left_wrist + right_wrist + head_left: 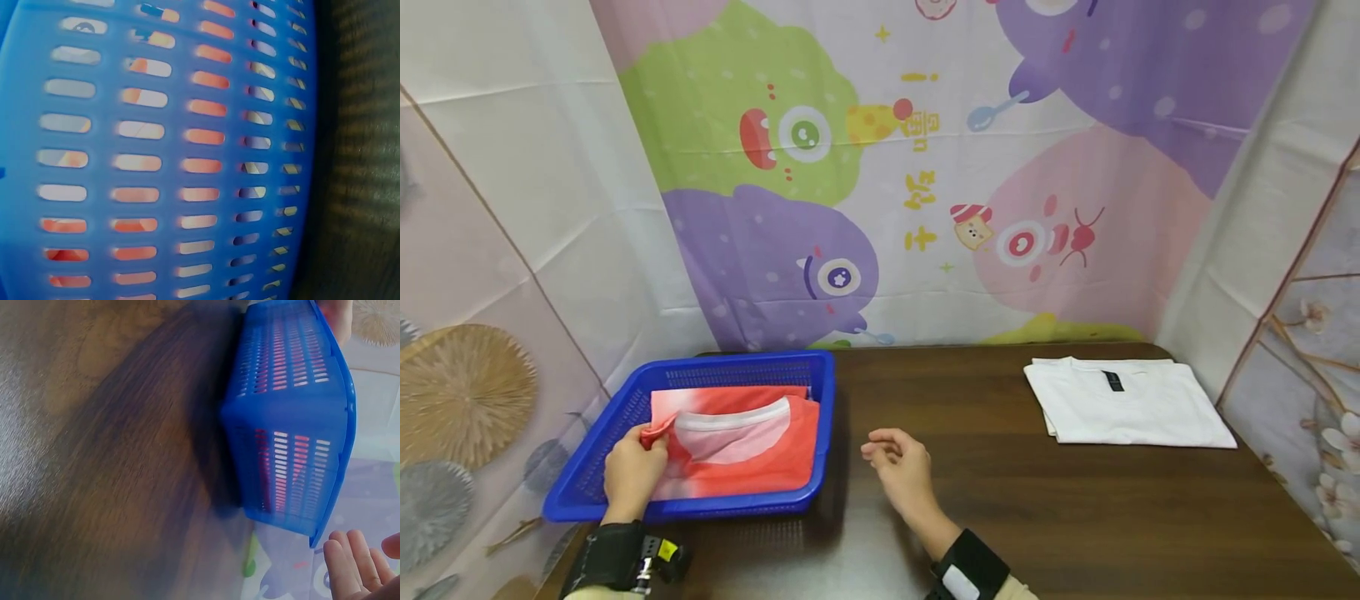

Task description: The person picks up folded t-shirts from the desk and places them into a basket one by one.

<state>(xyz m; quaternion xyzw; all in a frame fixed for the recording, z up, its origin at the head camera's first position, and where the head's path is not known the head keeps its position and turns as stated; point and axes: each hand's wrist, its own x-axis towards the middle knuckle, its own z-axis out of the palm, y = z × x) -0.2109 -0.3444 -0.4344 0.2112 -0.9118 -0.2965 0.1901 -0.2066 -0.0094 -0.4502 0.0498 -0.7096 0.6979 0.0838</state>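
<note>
A blue plastic basket (823, 433) stands at the left of the table, holding a folded red-and-white T-shirt (760, 471) with a white collar. My left hand (634, 471) reaches over the basket's near-left rim and pinches the shirt's left edge near the collar. To the right of the basket, my right hand (901, 475) hovers over the table with loosely bent fingers and nothing in it. The left wrist view is filled by the slotted basket wall (169, 147), with red cloth showing through; the left hand is out of that view. In the right wrist view, fingers (353, 565) appear beside the basket's corner.
A folded white T-shirt (1131, 404) with a black neck label lies at the table's back right. The dark wooden table (940, 392) meets a cartoon-printed cloth (925, 292) behind it. Patterned cloths hang on both sides.
</note>
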